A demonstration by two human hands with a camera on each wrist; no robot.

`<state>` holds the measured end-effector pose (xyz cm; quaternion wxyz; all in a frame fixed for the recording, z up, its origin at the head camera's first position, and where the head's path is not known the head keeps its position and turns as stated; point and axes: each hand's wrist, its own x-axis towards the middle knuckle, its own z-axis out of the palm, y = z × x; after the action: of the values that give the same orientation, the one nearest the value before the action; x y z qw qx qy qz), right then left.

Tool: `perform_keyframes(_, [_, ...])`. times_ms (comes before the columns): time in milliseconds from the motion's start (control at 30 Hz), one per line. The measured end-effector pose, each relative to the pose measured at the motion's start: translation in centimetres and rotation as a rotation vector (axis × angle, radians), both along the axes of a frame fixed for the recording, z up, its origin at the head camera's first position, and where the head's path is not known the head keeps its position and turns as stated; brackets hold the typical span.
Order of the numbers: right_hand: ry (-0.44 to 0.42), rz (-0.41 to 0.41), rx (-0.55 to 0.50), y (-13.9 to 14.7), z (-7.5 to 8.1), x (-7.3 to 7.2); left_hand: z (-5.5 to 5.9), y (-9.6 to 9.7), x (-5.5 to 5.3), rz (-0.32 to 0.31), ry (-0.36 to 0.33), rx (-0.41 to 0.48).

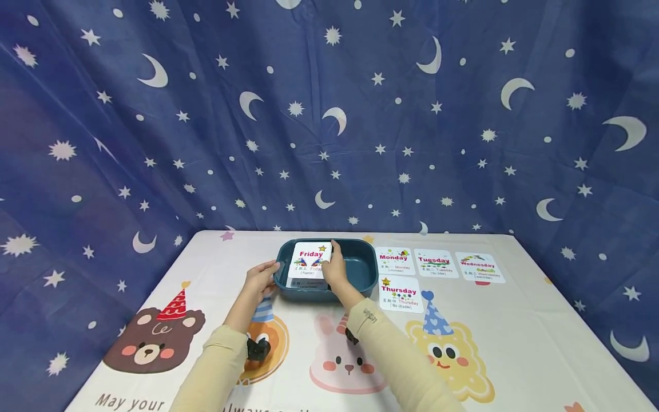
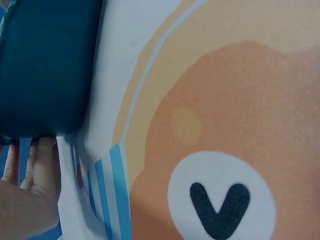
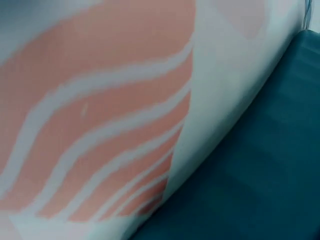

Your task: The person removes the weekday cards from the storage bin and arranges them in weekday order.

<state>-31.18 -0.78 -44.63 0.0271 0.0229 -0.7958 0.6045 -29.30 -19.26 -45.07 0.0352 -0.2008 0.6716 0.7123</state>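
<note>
Star-and-moon curtain (image 1: 360,171) stands behind the cloth-covered table (image 1: 546,343); the blue tray (image 1: 304,295) sits near the table's far edge. Left hand (image 1: 259,280) grips the tray's left end, thumb at the rim; right hand (image 1: 336,270) reaches over the front wall, pinching the Friday card (image 1: 310,260) above the tray's left half. A shaded second card (image 1: 307,283) shows below it inside the tray. Already out, right of the tray: Monday (image 1: 394,261), Tuesday (image 1: 436,264) and Wednesday (image 1: 480,268) in a row, Thursday (image 1: 401,294) below Monday. Judged a little past halfway: Friday in hand, at least one card left; total count in tray not determinable. Clearance: tray's right rim lies just beside Monday and Thursday, a tight side; room right of Thursday, below Tuesday and Wednesday, shows only printed cloth.
</note>
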Motion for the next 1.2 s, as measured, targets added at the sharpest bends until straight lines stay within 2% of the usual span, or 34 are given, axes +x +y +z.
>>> perform_keyframes(300, [0.010, 0.011, -0.041, 0.7, 1.3, 0.6, 0.1, -0.1, 0.0, -0.008, -0.013, -0.016])
perform_keyframes(567, [-0.014, 0.006, -0.125, 1.5, 2.3, 1.3, 0.2, -0.1, -0.1, -0.018, -0.040, -0.033])
perform_keyframes(1000, [0.011, 0.068, -0.135, 3.7, 4.2, 2.8, 0.5, -0.2, -0.4, -0.008, -0.046, -0.028])
perform_keyframes(1200, [0.052, 0.087, -0.117, 5.6, 4.3, 3.8, 0.2, 0.0, -0.3, -0.004, -0.054, -0.021])
